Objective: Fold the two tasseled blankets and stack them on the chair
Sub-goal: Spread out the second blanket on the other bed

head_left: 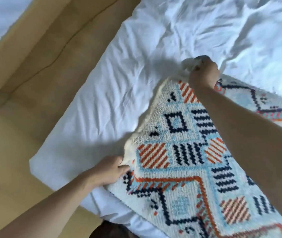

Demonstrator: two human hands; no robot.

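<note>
A patterned blanket [193,162] (orange, navy and pale blue on cream) lies across the lower right of the frame on a white sheet [119,69]. The left hand [110,170] pinches its near corner at lower centre; the right hand [203,72] is fisted around the far corner's tassels at upper right.

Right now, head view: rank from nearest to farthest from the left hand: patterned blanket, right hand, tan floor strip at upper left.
1. Patterned blanket: its near corner is gripped in the left hand.
2. Right hand: up and to the right, at the blanket's far corner.
3. Tan floor strip: upper left, beyond the white bedsheet.
</note>
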